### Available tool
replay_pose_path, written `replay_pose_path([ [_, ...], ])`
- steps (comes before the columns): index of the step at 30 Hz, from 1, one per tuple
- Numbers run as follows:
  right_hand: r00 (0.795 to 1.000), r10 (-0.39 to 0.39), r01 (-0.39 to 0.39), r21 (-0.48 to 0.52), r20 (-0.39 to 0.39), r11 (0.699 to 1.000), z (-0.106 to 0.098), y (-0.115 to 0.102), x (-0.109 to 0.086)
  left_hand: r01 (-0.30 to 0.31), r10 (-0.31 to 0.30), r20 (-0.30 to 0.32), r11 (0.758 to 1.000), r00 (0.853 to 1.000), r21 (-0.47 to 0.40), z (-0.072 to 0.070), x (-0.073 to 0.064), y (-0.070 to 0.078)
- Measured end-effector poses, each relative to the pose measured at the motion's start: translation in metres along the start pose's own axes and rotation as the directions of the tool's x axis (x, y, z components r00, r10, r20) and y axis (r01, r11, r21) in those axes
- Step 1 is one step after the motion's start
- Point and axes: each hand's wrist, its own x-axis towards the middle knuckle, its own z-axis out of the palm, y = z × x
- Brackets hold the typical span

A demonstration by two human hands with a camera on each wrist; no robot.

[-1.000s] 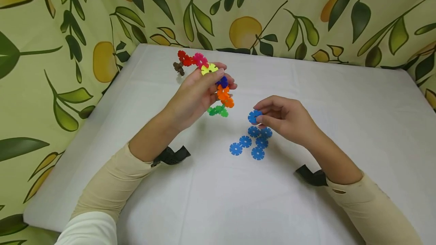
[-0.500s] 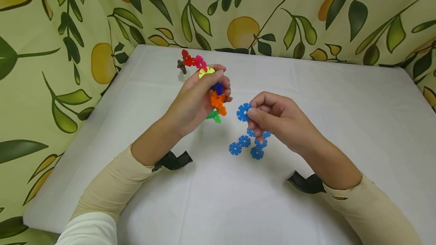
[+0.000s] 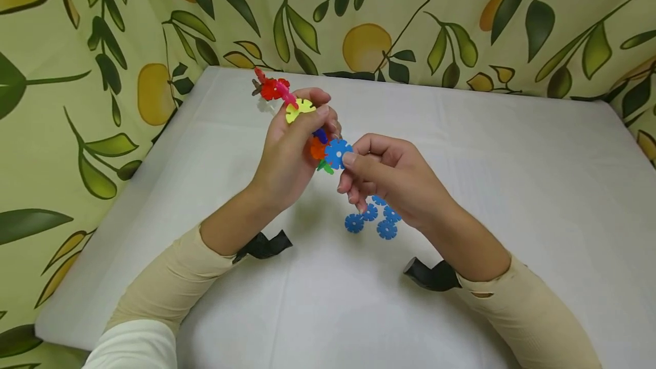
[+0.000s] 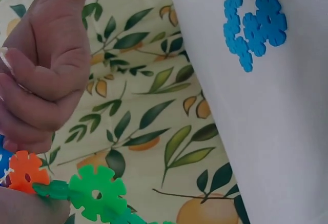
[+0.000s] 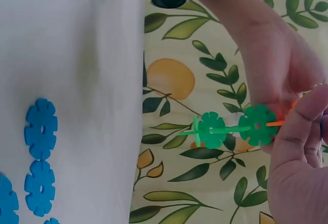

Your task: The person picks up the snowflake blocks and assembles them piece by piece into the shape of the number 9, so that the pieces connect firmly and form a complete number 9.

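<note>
Your right grip, pinching a blue disc, had moved closer to your left grip, which held the multicoloured chain and hid part of it. The disc overlapped the chain; I couldn't tell whether they touched. Loose discs lay on the counter, partly covered by your right grip.

The person's left forearm is slanting forward and inward; the left hand is curling its fingers, the left thumb lying along them toward their tips; the right forearm is slanting forward and inward from the opposite side; the right hand is pinching between thumb and index finger, its other fingers bending below; both hands are hovering just beside each other.
</note>
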Motion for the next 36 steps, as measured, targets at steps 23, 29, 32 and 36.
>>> replay_pose_path([
  [23, 0.998, -0.061, 0.059, 0.085, 0.028, 0.995, -0.007, 0.007, 0.0, -0.066, 0.04, 0.138, 0.981, 0.99, 0.183, 0.003, -0.003, -0.012],
  [29, 0.996, -0.081, 0.077, 0.087, 0.045, 0.993, -0.006, 0.008, -0.001, -0.082, 0.053, 0.15, 0.977, 0.987, 0.196, 0.003, -0.004, -0.016],
  [32, 0.998, -0.066, 0.064, 0.082, 0.023, 0.995, -0.004, 0.008, -0.002, -0.101, 0.068, 0.159, 0.972, 0.985, 0.214, 0.003, -0.006, -0.018],
  [36, 0.999, -0.045, 0.045, 0.099, 0.0, 0.994, 0.0, 0.009, -0.003, -0.132, 0.088, 0.185, 0.961, 0.979, 0.243, 0.003, -0.007, -0.022],
])
